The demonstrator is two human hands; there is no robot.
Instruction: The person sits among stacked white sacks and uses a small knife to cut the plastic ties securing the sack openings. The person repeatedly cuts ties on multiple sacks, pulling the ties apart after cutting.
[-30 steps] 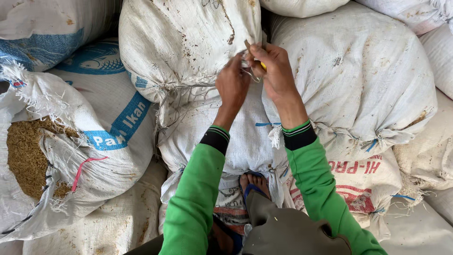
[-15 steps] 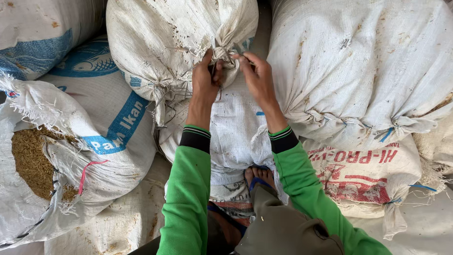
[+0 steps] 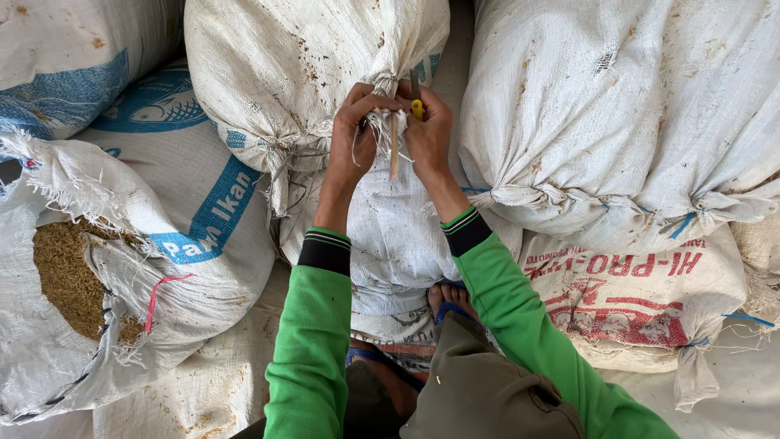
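1. The left hand (image 3: pixel 355 134) has its fingers curled tight round the gathered neck (image 3: pixel 380 122) of a white woven sack (image 3: pixel 309 73), at upper centre of the frame.
2. The right hand (image 3: pixel 428 134) pinches a yellow-handled tool (image 3: pixel 415 102), just right of the neck and touching it.
3. The neck's long axis runs up-down between both hands; each is equally near.
4. An open sack of brown grain (image 3: pixel 69 276) lies lower left.

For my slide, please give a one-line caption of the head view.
Both hands, left and right, grip a white sack's tied neck; the right holds a yellow-handled tool.
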